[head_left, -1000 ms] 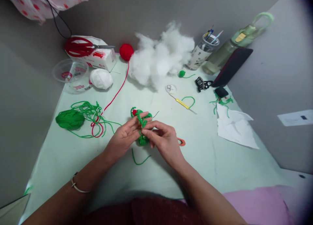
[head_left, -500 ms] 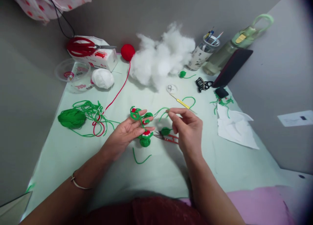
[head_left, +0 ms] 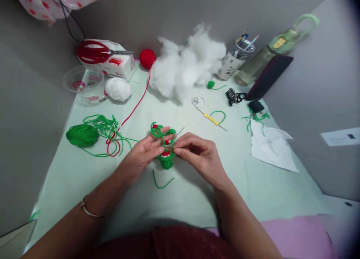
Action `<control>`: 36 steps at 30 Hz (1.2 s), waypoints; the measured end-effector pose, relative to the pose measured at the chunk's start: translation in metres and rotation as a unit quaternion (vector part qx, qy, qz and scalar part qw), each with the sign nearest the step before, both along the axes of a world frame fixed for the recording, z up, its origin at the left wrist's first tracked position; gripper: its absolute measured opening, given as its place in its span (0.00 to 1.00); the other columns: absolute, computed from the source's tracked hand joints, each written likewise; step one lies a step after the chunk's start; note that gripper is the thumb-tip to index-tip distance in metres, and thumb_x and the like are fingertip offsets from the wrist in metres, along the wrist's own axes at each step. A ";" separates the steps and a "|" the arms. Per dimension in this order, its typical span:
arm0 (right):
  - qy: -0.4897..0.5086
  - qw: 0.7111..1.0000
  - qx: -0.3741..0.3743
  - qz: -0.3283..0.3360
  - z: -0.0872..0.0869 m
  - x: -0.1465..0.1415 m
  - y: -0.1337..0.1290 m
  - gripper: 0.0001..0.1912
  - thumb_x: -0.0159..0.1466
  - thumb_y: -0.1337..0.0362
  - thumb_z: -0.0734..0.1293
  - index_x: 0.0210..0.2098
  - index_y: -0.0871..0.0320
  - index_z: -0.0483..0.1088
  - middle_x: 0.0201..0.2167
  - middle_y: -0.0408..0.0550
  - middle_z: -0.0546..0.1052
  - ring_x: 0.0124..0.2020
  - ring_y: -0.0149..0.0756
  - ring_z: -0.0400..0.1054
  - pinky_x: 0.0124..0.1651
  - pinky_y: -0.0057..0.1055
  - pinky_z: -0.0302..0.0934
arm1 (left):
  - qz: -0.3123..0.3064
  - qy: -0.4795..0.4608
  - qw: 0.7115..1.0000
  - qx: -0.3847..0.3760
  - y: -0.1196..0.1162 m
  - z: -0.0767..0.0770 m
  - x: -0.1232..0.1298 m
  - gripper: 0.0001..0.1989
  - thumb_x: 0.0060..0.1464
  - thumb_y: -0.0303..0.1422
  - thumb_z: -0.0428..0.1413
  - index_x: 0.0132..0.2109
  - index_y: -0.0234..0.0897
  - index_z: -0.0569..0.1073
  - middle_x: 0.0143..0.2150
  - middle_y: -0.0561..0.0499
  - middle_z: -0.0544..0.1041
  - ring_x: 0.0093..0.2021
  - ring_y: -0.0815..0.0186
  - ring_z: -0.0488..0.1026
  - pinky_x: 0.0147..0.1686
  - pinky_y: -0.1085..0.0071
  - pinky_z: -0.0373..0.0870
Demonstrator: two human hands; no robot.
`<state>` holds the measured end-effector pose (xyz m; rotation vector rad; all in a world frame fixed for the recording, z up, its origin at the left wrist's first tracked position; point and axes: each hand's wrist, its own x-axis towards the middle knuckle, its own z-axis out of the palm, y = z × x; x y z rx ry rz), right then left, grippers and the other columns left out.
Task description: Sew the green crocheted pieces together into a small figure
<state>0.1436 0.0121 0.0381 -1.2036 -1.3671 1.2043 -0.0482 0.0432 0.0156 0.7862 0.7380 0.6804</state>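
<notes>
A green crochet piece with red and white parts lies across the fingers of my left hand, whose thumb presses on it. Close against its right side, my right hand is closed in a pinch. What sits between those fingertips is too small to make out. A thin dark line, perhaps a needle or yarn end, sticks out above the piece. Below it lies a loose green strand. A yellow-handled crochet hook rests beyond my right hand.
Green yarn lies left, with white and red balls behind. White stuffing, red scissors on a box, a pen jar, a bottle, a hair clip and paper stand or lie around.
My right hand has moved left and down to the crochet piece, from where it held green yarn out to the right. The small scissors and green ball near it are now hidden.
</notes>
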 end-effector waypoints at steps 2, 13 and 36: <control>0.018 0.999 -0.031 0.002 -0.003 -0.002 0.000 0.04 0.63 0.63 0.72 0.33 0.57 0.77 0.33 0.46 0.78 0.31 0.31 0.70 0.33 0.31 0.64 | -0.003 0.017 1.000 0.006 0.000 -0.001 0.000 0.28 0.60 0.34 0.60 0.66 0.42 0.67 0.67 0.42 0.69 0.62 0.53 0.71 0.60 0.62 0.67; 0.020 0.999 -0.043 0.026 -0.013 -0.010 0.001 0.04 0.63 0.67 0.70 0.31 0.57 0.75 0.35 0.46 0.78 0.29 0.29 0.70 0.31 0.28 0.65 | -0.030 0.050 0.998 0.036 -0.002 -0.006 0.000 0.25 0.63 0.36 0.57 0.66 0.47 0.68 0.57 0.47 0.78 0.38 0.66 0.79 0.44 0.71 0.72; 0.012 0.995 -0.103 0.011 -0.004 -0.003 0.002 0.07 0.62 0.61 0.72 0.32 0.58 0.75 0.26 0.41 0.73 0.24 0.27 0.60 0.25 0.28 0.53 | -0.035 0.095 0.994 0.033 0.001 -0.008 -0.002 0.07 0.58 0.36 0.61 0.41 0.39 0.72 0.29 0.53 0.80 0.33 0.66 0.75 0.36 0.72 0.66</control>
